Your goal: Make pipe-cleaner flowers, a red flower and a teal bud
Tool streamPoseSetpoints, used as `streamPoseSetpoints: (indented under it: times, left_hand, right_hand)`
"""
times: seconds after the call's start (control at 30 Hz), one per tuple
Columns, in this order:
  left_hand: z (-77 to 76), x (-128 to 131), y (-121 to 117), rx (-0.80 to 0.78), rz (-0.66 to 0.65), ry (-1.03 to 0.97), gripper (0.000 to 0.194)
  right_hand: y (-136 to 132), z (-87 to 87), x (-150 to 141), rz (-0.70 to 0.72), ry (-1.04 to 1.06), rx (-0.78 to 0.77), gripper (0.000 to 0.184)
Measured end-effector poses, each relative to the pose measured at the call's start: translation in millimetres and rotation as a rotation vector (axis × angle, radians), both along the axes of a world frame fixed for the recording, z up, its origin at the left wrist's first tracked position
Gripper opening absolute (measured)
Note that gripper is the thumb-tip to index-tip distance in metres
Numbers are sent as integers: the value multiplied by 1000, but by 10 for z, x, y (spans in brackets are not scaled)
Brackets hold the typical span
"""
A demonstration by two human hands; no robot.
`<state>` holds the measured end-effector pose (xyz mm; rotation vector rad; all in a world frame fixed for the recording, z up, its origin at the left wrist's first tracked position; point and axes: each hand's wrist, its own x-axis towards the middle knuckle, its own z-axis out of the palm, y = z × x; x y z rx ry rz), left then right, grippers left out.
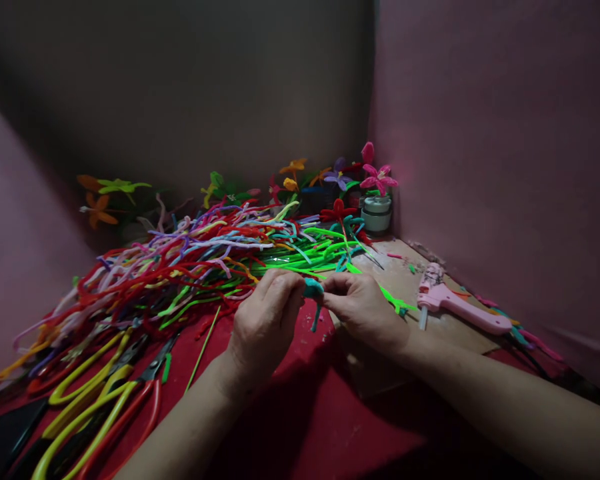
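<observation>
Between my two hands is a teal pipe cleaner [312,289], bent into a small compact shape with one short end hanging down. My left hand [269,319] is closed round its left side, the fingers curled. On the other side my right hand [361,308] pinches its right edge between thumb and fingertips. Both hands are held above the red tabletop [300,393], just in front of a heap of pipe cleaners [180,260] in many colours. How the teal piece is folded inside my left fingers is hidden.
Yellow-handled scissors [87,427] and red-handled pliers [150,400] lie at the left. A pink glue gun [460,310] rests on a board [405,267] at the right. Pipe-cleaner flowers [379,179] stand along the back, one in a small pot [377,215].
</observation>
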<state>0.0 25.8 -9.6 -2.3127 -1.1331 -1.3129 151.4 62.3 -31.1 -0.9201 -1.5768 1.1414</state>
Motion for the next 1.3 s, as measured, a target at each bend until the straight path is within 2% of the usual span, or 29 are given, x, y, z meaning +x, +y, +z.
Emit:
streamPoseSetpoints:
  times: [0.2, 0.33, 0.4, 0.57, 0.77, 0.87, 1.0, 1.2, 1.3]
  left_hand:
    - [17, 1, -6, 21, -7, 28, 10]
    - [63, -30, -17, 37, -42, 49, 11]
    - [90, -51, -21, 25, -62, 51, 11]
    - [114, -77, -9, 8, -81, 59, 11]
    - [89, -87, 18, -18, -71, 20, 13]
    - [82, -95, 17, -29, -69, 15, 13]
    - [62, -90, 11, -42, -80, 35, 14]
    - [43, -62, -7, -21, -81, 111, 14]
    - [54, -75, -16, -23, -83, 121, 14]
  right_hand:
    - [54, -51, 24, 138, 162, -224, 14]
    - [64, 39, 53, 221, 234, -450, 12]
    - [64, 87, 64, 261, 246, -502, 8]
    - [48, 101, 75, 301, 185, -426, 5]
    - [12, 46, 38, 249, 105, -258, 15]
    - [3, 45, 20, 225, 96, -227, 18]
    - [23, 32, 29, 240, 120, -324, 16]
    - [105, -26, 86, 410, 172, -512, 14]
    - [119, -21, 98, 449, 177, -547, 14]
